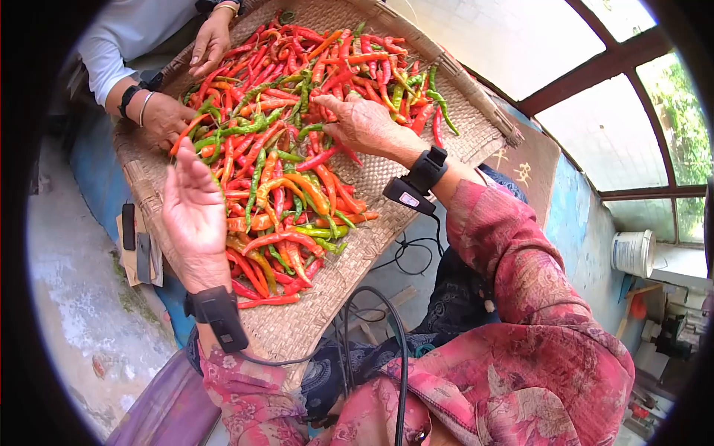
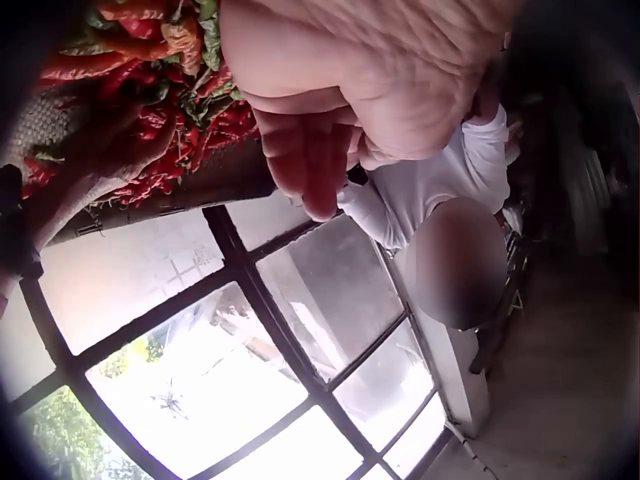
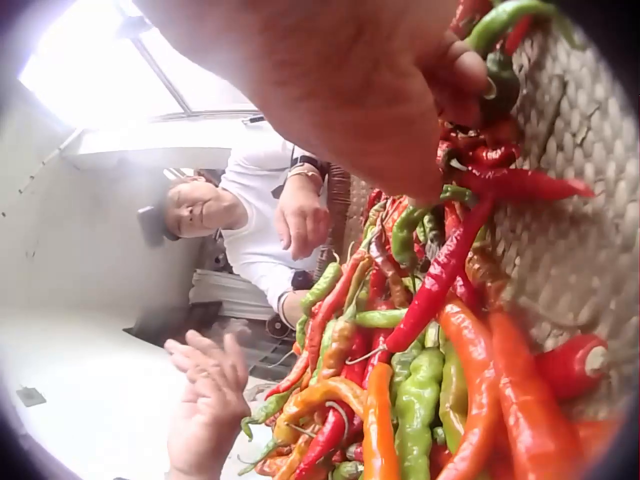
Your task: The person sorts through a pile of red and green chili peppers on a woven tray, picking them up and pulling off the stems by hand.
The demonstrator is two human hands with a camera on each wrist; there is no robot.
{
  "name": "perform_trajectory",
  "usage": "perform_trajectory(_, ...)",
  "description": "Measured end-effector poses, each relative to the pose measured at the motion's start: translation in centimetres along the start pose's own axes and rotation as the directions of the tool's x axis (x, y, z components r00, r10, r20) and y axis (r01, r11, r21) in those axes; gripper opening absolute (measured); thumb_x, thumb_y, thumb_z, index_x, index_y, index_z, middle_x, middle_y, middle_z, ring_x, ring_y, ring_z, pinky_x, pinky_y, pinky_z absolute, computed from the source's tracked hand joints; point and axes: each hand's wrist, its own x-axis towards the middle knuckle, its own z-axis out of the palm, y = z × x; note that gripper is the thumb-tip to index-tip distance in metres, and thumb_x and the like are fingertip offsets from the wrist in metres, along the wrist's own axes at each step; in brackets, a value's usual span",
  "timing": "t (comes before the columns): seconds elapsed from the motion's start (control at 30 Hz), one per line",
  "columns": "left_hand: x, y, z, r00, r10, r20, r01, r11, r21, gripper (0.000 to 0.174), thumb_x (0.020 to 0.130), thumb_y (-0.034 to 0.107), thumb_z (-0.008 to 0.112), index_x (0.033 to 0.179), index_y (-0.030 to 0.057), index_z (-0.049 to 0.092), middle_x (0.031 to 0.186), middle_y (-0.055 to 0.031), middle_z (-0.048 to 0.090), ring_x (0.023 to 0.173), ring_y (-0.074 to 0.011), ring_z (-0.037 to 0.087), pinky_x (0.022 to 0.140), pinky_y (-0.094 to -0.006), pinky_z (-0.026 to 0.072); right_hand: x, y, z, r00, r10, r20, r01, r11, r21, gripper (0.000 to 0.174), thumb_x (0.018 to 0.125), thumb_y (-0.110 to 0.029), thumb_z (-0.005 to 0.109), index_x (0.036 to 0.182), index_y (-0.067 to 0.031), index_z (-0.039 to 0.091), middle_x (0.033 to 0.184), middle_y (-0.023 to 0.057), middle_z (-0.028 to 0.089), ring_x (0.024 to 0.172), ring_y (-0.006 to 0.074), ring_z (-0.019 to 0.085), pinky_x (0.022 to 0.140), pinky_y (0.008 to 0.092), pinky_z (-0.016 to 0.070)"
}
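Red, orange and green chili peppers point(image 1: 279, 189) lie heaped on a woven tray point(image 1: 476, 123). My left hand point(image 1: 195, 215) is held palm up above the tray's left side, fingers extended, nothing in it. In the left wrist view, the bare palm point(image 2: 370, 80) fills the top. My right hand point(image 1: 364, 123) reaches over the middle of the heap, fingers bent down at the chilies. In the right wrist view, its fingertips overlap a dark green chili point(image 3: 503, 88), with a red chili point(image 3: 528, 185) just below; I cannot tell whether they pinch one.
Another person's hands point(image 1: 165, 119) work at the tray's far left edge. Black cables point(image 1: 401, 349) loop from my wrists across my lap. Windows point(image 1: 632, 111) line the right side, and a white bucket point(image 1: 632, 253) stands near them. Two dark flat objects point(image 1: 143, 256) lie on cardboard at left.
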Motion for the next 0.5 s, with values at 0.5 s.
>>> perform_trajectory(0.5,-2.0,-7.5,3.7,0.979,-0.140,-0.145,0.197,0.519,0.831,0.023,0.090,0.019,0.057,0.106,0.0022,0.054,0.085,-0.0010,0.059,0.073,-0.0074,0.056,0.068,-0.0205,0.0474,-5.5,-6.3,-1.6,0.885,-0.457,-0.091,0.465,0.874,0.141,0.011,0.075,-0.010,0.059,0.081,-0.0063,0.052,0.077,0.0096,0.055,0.073,0.0289,0.058,0.058,0.0390,0.0478)
